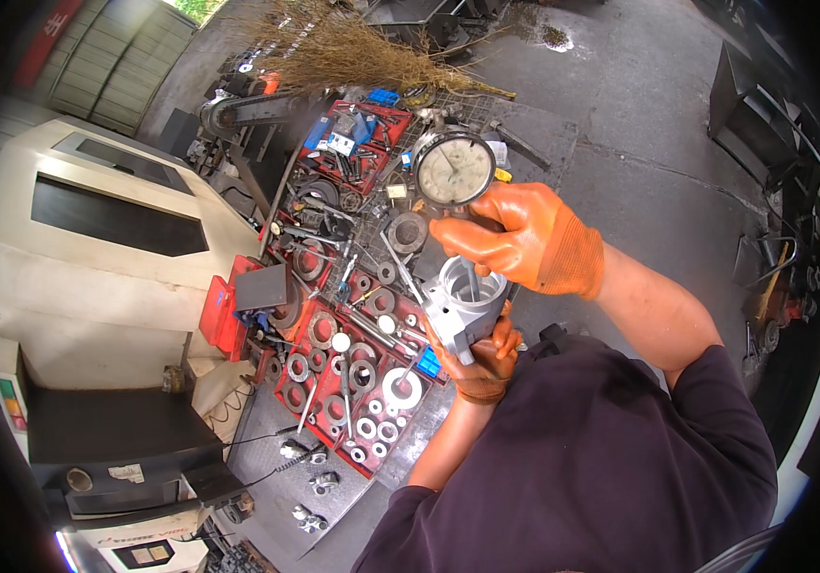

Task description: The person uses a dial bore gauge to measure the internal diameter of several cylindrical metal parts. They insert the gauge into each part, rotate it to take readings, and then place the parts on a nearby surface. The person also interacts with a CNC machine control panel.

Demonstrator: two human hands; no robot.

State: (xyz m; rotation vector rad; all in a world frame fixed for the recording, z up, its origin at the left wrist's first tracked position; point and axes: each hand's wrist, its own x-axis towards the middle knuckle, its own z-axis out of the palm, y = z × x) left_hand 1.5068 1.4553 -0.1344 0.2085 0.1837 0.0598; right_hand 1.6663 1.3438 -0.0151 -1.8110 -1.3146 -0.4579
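Note:
In an orange rubber glove, my left hand (488,365) is wrapped round a silver metal housing (467,320) with a round bore facing up. My right hand (517,239), gloved the same way, closes round the stem of a dial bore gauge (453,170) just below its round dial. The gauge's lower stem reaches down into the bore, and its tip is hidden inside. The housing is held up in front of my torso, beside the bench.
A cluttered bench holds red trays (372,382) of metal rings, with hand tools and more gauges around them. Small metal fittings (310,516) sit at its near end. A large beige machine (105,248) stands to the left. Dry broom twigs (362,57) lie beyond the bench.

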